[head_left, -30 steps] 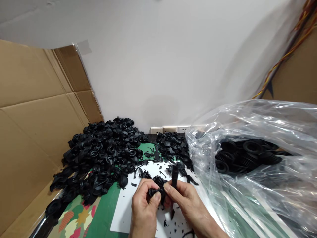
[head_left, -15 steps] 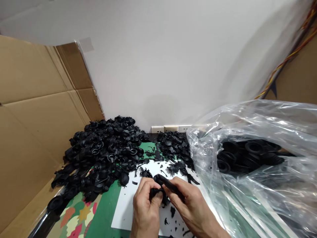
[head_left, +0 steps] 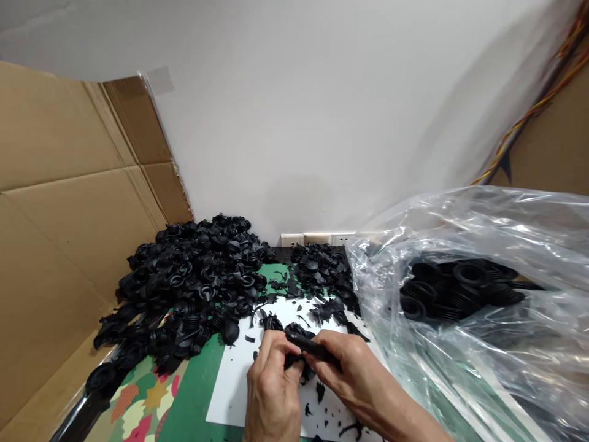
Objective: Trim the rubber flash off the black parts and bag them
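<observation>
Over a white sheet point(head_left: 230, 393) my two hands meet. My left hand point(head_left: 273, 387) is closed, with a black rubber part point(head_left: 292, 360) pinched between thumb and fingers and mostly hidden by them. Closed around a slim black-handled tool point(head_left: 317, 350), my right hand point(head_left: 352, 374) keeps its end against or just over that part; the tip itself cannot be made out. Small black rubber scraps point(head_left: 321, 391) lie on the sheet, below and beside my hands. Just beyond my fingers is another black rubber piece point(head_left: 271, 321).
A large heap of black ribbed rubber parts point(head_left: 197, 276) rises on the left by a cardboard wall point(head_left: 69, 245). Black scraps point(head_left: 322, 267) are piled at the back, under sockets point(head_left: 317, 239). On the right, a clear plastic bag point(head_left: 381, 282) holds black ribbed rubber parts point(head_left: 460, 288).
The tool in my right hand has tipped lower and lies flatter across the rubber part. My left fingers have shifted slightly around it.
</observation>
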### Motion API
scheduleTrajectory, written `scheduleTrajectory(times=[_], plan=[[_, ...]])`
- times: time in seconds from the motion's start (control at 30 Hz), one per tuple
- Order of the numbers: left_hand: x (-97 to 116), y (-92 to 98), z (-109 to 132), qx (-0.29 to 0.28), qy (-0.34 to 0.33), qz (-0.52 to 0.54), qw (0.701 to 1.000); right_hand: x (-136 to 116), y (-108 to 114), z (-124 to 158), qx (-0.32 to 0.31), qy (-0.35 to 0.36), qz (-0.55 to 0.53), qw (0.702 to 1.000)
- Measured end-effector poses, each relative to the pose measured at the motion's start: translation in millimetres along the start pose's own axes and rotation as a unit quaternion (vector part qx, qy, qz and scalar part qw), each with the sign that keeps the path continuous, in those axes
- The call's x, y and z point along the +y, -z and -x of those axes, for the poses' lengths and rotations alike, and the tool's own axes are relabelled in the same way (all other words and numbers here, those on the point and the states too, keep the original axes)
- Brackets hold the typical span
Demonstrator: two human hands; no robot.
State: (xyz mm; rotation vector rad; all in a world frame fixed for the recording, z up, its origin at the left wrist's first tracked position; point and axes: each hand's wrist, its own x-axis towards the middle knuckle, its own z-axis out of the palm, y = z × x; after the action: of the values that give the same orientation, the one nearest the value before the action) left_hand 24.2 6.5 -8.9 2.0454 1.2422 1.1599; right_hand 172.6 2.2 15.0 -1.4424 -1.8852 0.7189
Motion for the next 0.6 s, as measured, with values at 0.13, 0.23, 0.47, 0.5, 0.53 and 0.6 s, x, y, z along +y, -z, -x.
scheduleTrajectory(times=[0.13,0.23,0.47,0.5,0.53,0.6], plan=[[0.0,-1.9,1.5,0.013,-0.027,-0.073,0.997,-0.6,-1.9,-0.4,0.020,0.059,0.166,0.984],[-1.3,-3.6,2.0,0.013,-0.040,-0.101,0.994,-0.9,-8.0,0.5,0.084,0.127,0.252,0.956],[-1.3,-4.6,2.3,0.019,-0.054,-0.109,0.992,3.2,-26.5,3.5,0.202,0.165,0.257,0.930],[-1.3,-4.2,2.4,0.017,-0.051,-0.101,0.993,5.1,-26.8,2.9,0.198,0.148,0.245,0.938],[-1.6,-3.7,2.5,0.013,-0.047,-0.090,0.995,7.1,-25.4,1.9,0.188,0.119,0.228,0.948],[-2.5,-2.6,2.3,0.006,-0.037,-0.051,0.998,10.7,-17.0,-1.3,0.161,0.027,0.169,0.972]])
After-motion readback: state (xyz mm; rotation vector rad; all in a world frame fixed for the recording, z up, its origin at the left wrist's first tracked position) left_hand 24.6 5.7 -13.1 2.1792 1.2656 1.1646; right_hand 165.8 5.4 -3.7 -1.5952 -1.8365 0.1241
